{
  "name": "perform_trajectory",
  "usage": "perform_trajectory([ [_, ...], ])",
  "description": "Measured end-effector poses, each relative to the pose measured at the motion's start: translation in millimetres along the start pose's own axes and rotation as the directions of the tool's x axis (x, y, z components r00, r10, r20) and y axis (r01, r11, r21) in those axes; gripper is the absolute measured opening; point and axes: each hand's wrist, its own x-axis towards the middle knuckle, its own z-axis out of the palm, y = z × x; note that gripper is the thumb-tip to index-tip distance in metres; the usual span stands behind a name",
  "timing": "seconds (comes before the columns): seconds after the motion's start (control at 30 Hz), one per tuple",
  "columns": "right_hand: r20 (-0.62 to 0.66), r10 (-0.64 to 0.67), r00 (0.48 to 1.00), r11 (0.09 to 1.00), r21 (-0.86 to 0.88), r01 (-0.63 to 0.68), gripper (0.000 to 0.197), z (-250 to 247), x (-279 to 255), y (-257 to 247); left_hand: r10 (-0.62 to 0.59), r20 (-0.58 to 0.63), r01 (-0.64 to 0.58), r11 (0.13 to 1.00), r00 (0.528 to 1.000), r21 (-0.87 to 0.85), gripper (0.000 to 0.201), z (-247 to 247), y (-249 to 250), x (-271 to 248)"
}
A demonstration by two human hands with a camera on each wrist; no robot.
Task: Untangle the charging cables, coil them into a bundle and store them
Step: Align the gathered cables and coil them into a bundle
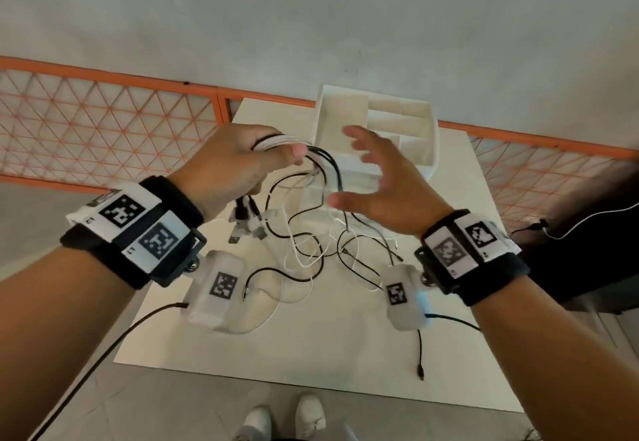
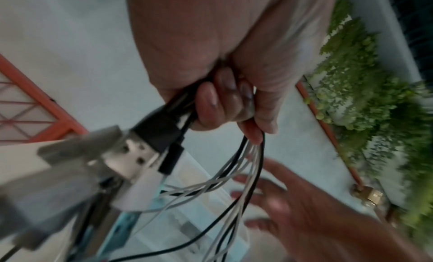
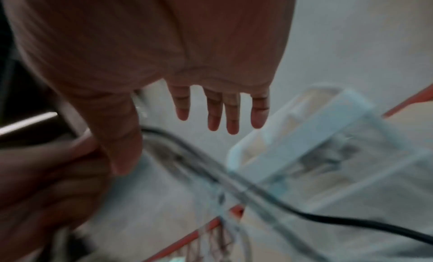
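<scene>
a bunch of black and white charging cables (image 1: 304, 164) is held raised above the white table (image 1: 311, 343), in front of the white divided box (image 1: 377, 129). the bunch is gripped by the left hand (image 1: 228, 164), whose fingers (image 2: 208, 105) are curled round the strands in the left wrist view, with the thumb pressed on top in the head view. below that hand, usb plugs (image 1: 247, 224) are seen hanging in a cluster, black and white ones together. from the grip, strands fall in loose tangled loops (image 1: 311, 250) onto the table in front of the box. one black cable end (image 1: 420, 371) lies apart, toward the table's near edge from the box. the right hand (image 1: 377, 181) is held just beside the bunch, in front of the box, with its fingers (image 3: 232, 114) spread and straight and nothing grasped; whether a strand is touched cannot be told. an orange mesh fence (image 1: 103, 122) is seen on the floor behind the box and the table. white shoes (image 1: 287, 416) are seen at the table's near edge.
</scene>
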Motion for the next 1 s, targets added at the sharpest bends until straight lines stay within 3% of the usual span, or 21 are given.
perform_trajectory([
  [0.03,0.006,-0.068,0.998,0.998,-0.003,0.068,0.082,10.0,2.1,-12.8,0.034,0.027,-0.034,0.999,0.999,0.014,0.018,6.2,6.1,-2.0],
  [0.1,-0.086,-0.102,0.991,0.994,0.030,0.105,0.044,28.1,9.5,-22.3,0.108,0.068,-0.109,0.994,0.992,0.011,0.012,15.2,18.2,-6.1],
  [0.13,-0.140,-0.045,0.989,0.995,0.077,0.057,0.024,33.3,13.0,-20.9,0.134,0.071,-0.134,0.991,0.988,-0.006,0.013,15.5,22.7,-8.0],
  [0.17,-0.172,0.049,0.984,0.991,0.129,-0.027,0.022,36.0,17.3,-13.2,0.153,0.060,-0.152,0.988,0.986,-0.017,0.017,12.4,25.9,-9.8],
  [0.23,-0.166,0.217,0.962,0.962,0.205,-0.182,0.038,35.3,21.5,7.2,0.174,0.040,-0.175,0.984,0.984,0.042,0.031,-1.8,26.2,-13.0],
  [0.3,-0.191,0.283,0.940,0.946,0.216,-0.241,0.042,26.8,20.9,24.9,0.161,0.040,-0.166,0.969,0.986,0.184,0.031,-17.8,16.6,-16.9],
  [0.43,-0.342,0.309,0.887,0.950,0.152,-0.273,0.037,2.0,19.8,49.1,0.071,0.002,-0.065,0.912,0.998,0.405,0.038,-37.6,-20.3,-26.4],
  [0.53,-0.443,0.336,0.832,0.940,0.102,-0.325,0.041,-13.9,18.9,65.2,-0.042,-0.014,0.044,0.884,0.999,0.465,0.033,-45.9,-49.2,-33.8],
  [0.6,-0.480,0.356,0.802,0.929,0.090,-0.359,0.050,-18.8,14.6,70.0,-0.157,0.018,0.129,0.871,0.987,0.474,0.036,-45.5,-69.6,-37.3],
  [0.7,-0.516,0.368,0.774,0.922,0.094,-0.376,0.059,-16.7,10.7,72.3,-0.297,0.074,0.197,0.779,0.952,0.596,0.037,-31.7,-102.7,-40.1],
  [0.8,-0.522,0.349,0.778,0.923,0.047,-0.383,0.058,-15.5,9.4,73.0,-0.389,0.130,0.214,0.721,0.912,0.659,0.031,-19.7,-130.4,-44.6],
  [0.9,-0.467,0.263,0.844,0.951,-0.020,-0.308,0.055,-21.2,7.1,63.2,-0.427,0.242,0.282,0.839,0.871,0.465,0.021,-9.1,-135.5,-47.1],
  [1.0,-0.368,0.176,0.913,0.976,-0.055,-0.211,0.043,-19.0,7.9,46.6,-0.329,0.355,0.238,0.931,0.875,0.276,0.040,10.8,-106.1,-40.5],
])
